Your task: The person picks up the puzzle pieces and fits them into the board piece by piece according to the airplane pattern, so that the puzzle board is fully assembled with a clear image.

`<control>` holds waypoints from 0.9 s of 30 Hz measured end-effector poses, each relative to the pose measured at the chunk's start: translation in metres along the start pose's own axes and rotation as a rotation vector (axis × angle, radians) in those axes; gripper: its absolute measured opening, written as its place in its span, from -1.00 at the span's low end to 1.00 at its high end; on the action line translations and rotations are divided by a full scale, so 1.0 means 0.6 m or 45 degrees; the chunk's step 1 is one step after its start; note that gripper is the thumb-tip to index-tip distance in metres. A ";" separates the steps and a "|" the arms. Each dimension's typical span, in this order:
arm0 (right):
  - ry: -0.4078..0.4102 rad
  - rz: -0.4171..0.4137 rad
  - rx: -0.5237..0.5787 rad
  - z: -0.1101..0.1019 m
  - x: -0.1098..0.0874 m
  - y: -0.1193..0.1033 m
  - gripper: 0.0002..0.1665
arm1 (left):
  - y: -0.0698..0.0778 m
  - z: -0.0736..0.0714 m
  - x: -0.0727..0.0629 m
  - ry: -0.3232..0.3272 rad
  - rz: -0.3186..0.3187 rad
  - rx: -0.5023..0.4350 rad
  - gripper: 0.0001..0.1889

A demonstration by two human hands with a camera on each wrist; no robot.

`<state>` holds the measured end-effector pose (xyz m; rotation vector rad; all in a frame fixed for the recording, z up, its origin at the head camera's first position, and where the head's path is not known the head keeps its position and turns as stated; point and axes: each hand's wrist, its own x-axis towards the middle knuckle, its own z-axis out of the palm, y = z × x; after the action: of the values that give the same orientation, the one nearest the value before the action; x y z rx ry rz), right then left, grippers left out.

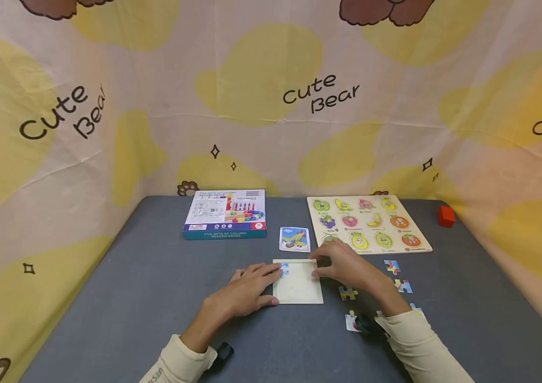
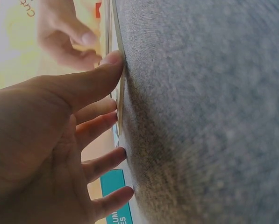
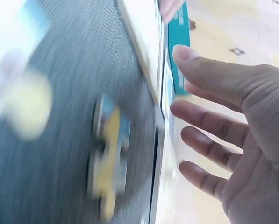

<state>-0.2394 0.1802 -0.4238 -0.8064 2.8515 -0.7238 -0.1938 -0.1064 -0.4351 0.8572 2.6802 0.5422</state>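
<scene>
Seemingly early in filling the tray: spread left hand steadies it; loose, empty right hand likely needs a puzzle piece

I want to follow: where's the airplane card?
In the head view, the airplane card lies just beyond the pale tray, between the box at left and fruit board at right.

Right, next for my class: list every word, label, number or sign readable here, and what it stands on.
"Cute Bear": the cloth, twice whole; a third is cut off at the right edge.
"FIVE SETS OF COLUMN BEADED BOXES": front side of the box.
Box top: small print, mostly too small to read.
Fruit board: labels under the pictures, too small.
Left sleeve: lettering, too unclear.
</scene>
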 end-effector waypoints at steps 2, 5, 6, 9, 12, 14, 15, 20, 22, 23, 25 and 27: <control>-0.004 0.036 0.002 -0.008 -0.013 0.012 -0.60 | 0.001 -0.001 0.000 0.001 0.005 -0.005 -0.28; 0.011 0.048 -0.007 -0.018 -0.030 0.033 -0.58 | 0.002 -0.003 -0.002 0.003 0.012 -0.019 -0.28; 0.016 0.049 -0.005 -0.022 -0.037 0.041 -0.57 | 0.002 -0.003 -0.003 0.003 0.014 -0.021 -0.28; 0.035 0.056 -0.008 -0.031 -0.054 0.064 -0.57 | 0.002 -0.004 -0.004 0.006 0.019 -0.031 -0.29; 0.037 0.087 0.001 -0.041 -0.071 0.084 -0.57 | 0.002 -0.004 -0.004 0.009 0.026 -0.032 -0.30; 0.036 0.111 0.008 -0.047 -0.080 0.095 -0.57 | 0.002 -0.003 -0.004 0.010 0.028 -0.032 -0.30; 0.036 0.126 0.016 -0.049 -0.083 0.099 -0.56 | 0.003 -0.003 -0.004 0.011 0.025 -0.030 -0.29; 0.044 0.119 0.030 -0.056 -0.089 0.117 -0.55 | 0.003 -0.002 -0.003 0.011 0.009 -0.019 -0.28; 0.047 0.105 0.026 -0.057 -0.090 0.124 -0.56 | 0.003 -0.003 -0.003 0.010 0.006 -0.019 -0.28; 0.048 0.102 0.023 -0.058 -0.090 0.127 -0.57 | 0.003 -0.003 -0.003 0.008 0.006 -0.018 -0.28; 0.051 0.099 0.014 -0.061 -0.092 0.132 -0.59 | 0.003 -0.003 -0.003 0.007 0.008 -0.019 -0.28; 0.059 0.101 0.005 -0.063 -0.093 0.138 -0.60 | 0.002 -0.002 -0.003 0.004 0.008 -0.019 -0.29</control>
<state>-0.2384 0.2866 -0.4310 -0.6807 2.9030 -0.7470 -0.1923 -0.1069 -0.4330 0.8614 2.6738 0.5649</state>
